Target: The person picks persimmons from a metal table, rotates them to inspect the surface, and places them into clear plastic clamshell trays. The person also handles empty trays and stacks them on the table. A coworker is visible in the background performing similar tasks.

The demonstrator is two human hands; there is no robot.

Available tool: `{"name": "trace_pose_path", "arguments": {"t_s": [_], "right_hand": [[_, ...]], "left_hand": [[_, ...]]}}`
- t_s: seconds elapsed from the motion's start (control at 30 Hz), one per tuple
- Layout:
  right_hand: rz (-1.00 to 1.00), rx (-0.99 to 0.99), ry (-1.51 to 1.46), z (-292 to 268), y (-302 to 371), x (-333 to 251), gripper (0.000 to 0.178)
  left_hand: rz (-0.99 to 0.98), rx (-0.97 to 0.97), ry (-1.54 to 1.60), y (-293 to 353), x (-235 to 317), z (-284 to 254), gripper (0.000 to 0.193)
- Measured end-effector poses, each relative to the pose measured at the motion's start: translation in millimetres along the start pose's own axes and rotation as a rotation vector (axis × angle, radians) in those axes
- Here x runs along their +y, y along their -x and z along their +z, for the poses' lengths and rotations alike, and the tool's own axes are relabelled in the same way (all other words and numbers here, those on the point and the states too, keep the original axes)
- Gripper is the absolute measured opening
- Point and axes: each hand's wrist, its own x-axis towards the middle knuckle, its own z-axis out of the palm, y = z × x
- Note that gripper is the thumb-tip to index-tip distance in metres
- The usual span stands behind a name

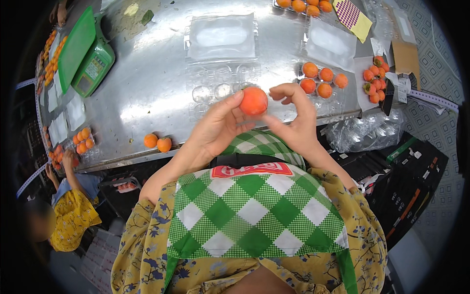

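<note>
Head view: the left hand (219,120) grips an orange fruit (254,101) above the near edge of the desk (147,103); the right hand (297,117), fingers curved open, is just beside it toward 4 o'clock. Around the fruit, a clear tray (223,91) lies at 10 o'clock, five more fruits (326,74) between 2 and 3, a loose pair (164,144) at 8.
</note>
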Motion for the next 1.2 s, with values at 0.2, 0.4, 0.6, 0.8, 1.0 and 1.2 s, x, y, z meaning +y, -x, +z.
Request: {"name": "trace_pose_path", "arguments": {"t_s": [0.2, 0.4, 0.6, 0.8, 1.0, 1.2], "right_hand": [[-0.222, 0.037, 0.097, 6.5, -0.8, 5.4, 0.057], [0.418, 0.044, -0.983, -30.6, 16.3, 44.9, 0.048], [0.449, 0.406, -0.768, -102.5, 46.5, 103.4, 0.046], [0.364, 0.516, 0.434, -160.1, 62.4, 149.6, 0.041], [0.286, 0.382, 0.721, -154.9, 59.0, 163.2, 0.041], [0.318, 0.337, 0.77, -149.3, 50.6, 164.4, 0.044]], "left_hand": [[-0.057, -0.083, -0.086, -0.6, -2.6, 13.0, 0.054], [-0.093, -0.082, -0.07, -2.0, -2.0, -2.0, 0.055], [-0.013, -0.022, -0.025, 1.7, -5.2, -30.0, 0.045], [0.041, 0.065, -0.026, 5.5, -5.1, -38.8, 0.038], [0.09, 0.078, -0.063, 6.9, -2.5, -41.6, 0.035], [0.126, 0.081, -0.06, 7.1, -2.6, -51.8, 0.035]]}}
